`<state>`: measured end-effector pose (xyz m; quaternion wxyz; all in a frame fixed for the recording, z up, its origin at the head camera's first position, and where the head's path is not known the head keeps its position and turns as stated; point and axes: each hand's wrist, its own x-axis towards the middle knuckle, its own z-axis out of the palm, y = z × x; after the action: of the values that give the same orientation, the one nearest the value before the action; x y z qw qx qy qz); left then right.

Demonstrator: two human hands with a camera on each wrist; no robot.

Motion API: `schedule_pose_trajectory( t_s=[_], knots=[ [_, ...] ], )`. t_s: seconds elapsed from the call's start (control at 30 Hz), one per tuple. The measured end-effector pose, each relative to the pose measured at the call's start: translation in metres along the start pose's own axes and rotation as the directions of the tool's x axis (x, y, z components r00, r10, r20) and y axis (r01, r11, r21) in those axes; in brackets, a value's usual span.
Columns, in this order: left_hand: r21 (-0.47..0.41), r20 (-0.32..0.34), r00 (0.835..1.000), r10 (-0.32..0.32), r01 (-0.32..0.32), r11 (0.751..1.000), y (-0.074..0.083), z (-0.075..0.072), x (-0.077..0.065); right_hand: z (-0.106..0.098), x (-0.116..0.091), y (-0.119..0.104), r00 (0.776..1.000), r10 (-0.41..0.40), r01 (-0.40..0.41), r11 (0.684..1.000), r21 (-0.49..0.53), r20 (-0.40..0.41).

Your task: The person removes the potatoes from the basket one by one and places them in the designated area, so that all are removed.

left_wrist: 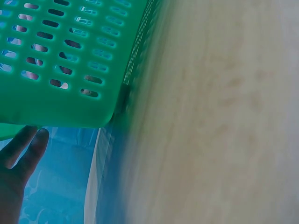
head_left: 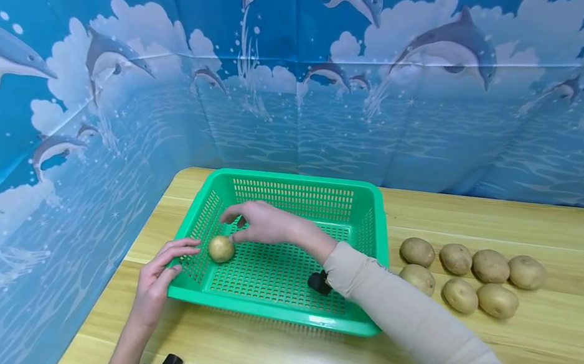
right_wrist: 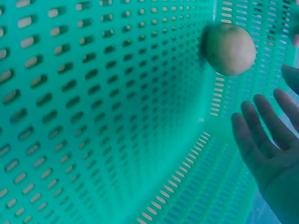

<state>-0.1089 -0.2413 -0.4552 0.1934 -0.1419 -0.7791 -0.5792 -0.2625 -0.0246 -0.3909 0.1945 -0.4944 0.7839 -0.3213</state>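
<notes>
A single potato (head_left: pixel 221 249) lies on the floor of the green plastic basket (head_left: pixel 272 314), near its left wall. Over the basket floor, my right hand (head_left: pixel 265 223) has its fingers loosely extended and holds nothing. The right wrist view shows a gap between the potato (right_wrist: pixel 231 49) and the spread fingers of the right hand (right_wrist: pixel 275 154). At the basket's left rim, my left hand (head_left: pixel 158 275) rests with extended fingers reaching over the edge. Two fingers of the left hand (left_wrist: pixel 14 172) show beside the basket wall (left_wrist: pixel 56 109) in the left wrist view.
Several potatoes (head_left: pixel 491 266) lie in two rows on the wooden table (head_left: pixel 555 353), right of the basket. My right sleeve (head_left: pixel 417 326) crosses over the basket's right rim. A blue dolphin-print curtain (head_left: pixel 300 126) hangs behind the table and along its left side.
</notes>
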Motion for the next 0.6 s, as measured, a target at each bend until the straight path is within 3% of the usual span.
schedule_pose_trajectory(
  t_s=[0.27, 0.6],
  knots=[
    [0.009, -0.002, 1.000, 0.013, -0.013, 1.000, 0.000, 0.000, 0.000, 0.018, 0.010, 0.004, 1.000, -0.002, 0.003, 1.000, -0.030, 0.016],
    [0.016, 0.009, 1.000, -0.007, 0.007, 1.000, -0.001, -0.001, -0.001, 0.033, 0.014, 0.010, 0.998, -0.017, 0.014, 0.998, -0.054, -0.061]
  ],
)
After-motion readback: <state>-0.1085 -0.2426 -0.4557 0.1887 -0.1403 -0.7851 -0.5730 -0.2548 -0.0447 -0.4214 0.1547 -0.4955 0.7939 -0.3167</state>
